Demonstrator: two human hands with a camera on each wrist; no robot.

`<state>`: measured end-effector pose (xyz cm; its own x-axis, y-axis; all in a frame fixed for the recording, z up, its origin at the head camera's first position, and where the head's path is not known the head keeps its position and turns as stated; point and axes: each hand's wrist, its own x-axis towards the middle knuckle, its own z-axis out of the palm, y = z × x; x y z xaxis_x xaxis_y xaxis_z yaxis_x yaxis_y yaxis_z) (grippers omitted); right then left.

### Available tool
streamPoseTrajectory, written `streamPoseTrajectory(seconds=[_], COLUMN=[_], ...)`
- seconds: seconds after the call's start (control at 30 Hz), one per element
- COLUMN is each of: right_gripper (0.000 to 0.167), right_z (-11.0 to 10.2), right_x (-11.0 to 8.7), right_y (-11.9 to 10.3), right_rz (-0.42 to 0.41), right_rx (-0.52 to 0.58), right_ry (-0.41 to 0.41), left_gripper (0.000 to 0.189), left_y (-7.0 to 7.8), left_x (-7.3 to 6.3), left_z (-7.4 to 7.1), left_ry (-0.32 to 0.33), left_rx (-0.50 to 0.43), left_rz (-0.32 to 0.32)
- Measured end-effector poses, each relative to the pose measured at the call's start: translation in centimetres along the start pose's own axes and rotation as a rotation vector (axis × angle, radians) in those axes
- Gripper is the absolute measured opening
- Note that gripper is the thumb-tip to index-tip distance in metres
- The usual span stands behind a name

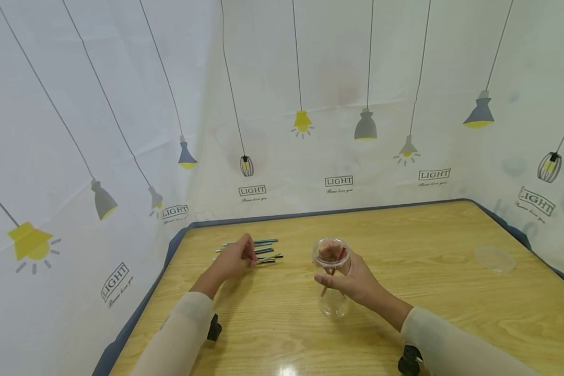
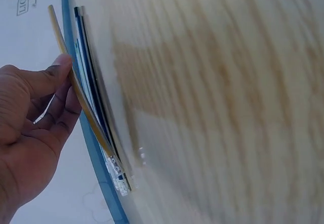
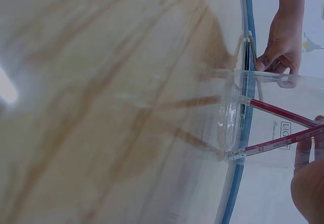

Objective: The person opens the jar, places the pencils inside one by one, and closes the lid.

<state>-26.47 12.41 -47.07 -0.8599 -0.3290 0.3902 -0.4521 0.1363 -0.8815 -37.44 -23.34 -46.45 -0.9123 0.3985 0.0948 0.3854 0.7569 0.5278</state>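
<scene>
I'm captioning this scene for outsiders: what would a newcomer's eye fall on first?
Probably the clear jar in the right hand, with two red pencils inside. Next, to its left, the left hand pinching a yellow pencil by the other pencils. Behind, the hanging lamps printed on the pale backdrop stand out.

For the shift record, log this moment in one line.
left hand: pinches yellow pencil | right hand: grips jar | in jar: two red pencils | on table: other pencils, clear disc
</scene>
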Motion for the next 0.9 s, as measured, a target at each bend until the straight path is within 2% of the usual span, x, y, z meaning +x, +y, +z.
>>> streamPoseTrajectory(seconds=[0.23, 0.33, 0.43, 0.53, 0.73, 0.9], right_gripper=[0.051, 0.050, 0.049, 0.049, 0.048, 0.049], right_z=[0.1, 0.1, 0.1, 0.1, 0.1, 0.1], right_x=[-0.1, -0.1, -0.2, -0.2, -0.2, -0.2], right_y=[0.0, 0.1, 0.3, 0.3, 0.0, -0.1], right_rz=[0.006, 0.002, -0.006, -0.009, -0.014, -0.019], right_rx=[-0.005, -0.008, -0.010, -0.009, -0.009, -0.010], right_ry=[0.002, 0.000, -0.001, -0.001, -0.003, -0.001], left_gripper=[0.027, 0.027, 0.027, 0.026, 0.028, 0.029], left_y=[1.0, 1.8, 2.8, 4.0, 6.7, 8.9], left_x=[0.1, 0.1, 0.2, 0.2, 0.4, 0.4], left_z=[-0.9, -1.4, -2.0, -2.7, -4.3, -5.6], left_ry=[0.034, 0.050, 0.073, 0.102, 0.180, 0.205], left_rx=[-0.165, -0.203, -0.260, -0.341, -0.489, -0.650], left_rz=[0.022, 0.017, -0.003, 0.004, 0.055, 0.117])
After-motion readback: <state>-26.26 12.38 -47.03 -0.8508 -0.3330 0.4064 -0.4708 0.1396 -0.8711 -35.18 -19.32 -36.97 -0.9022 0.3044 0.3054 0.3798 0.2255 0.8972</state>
